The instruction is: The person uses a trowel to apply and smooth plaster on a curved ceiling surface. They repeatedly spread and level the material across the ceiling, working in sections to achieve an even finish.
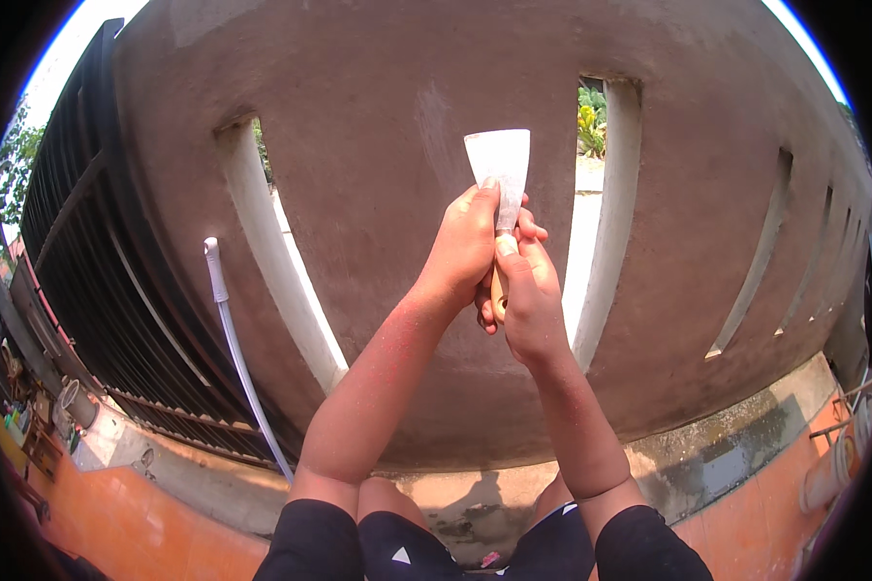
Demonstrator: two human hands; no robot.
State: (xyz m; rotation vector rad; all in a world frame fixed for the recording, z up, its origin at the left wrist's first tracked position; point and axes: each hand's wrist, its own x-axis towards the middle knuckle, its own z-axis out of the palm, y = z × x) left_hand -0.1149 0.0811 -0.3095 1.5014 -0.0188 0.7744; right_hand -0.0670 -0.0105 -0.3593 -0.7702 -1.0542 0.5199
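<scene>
Both my arms reach forward and hold up a putty knife (512, 155) in front of a grey-brown wall (378, 174). Its broad, pale metal blade points upward and flares toward the top edge. My left hand (465, 237) grips it where blade and handle meet, the thumb lying on the lower blade. Lower down, my right hand (535, 300) is wrapped round the wooden handle (500, 290), its thumb along the front. Part of the handle is hidden by my fingers. Behind the blade, to its left, a light scuffed patch (436, 126) marks the wall.
Upright slots open through the wall on both sides. A black metal gate (97, 242) stands at the left, with a white pole (234, 339) leaning near it. Orange tiles (165, 528) cover the floor below. Pale buckets (828, 479) stand at the far right.
</scene>
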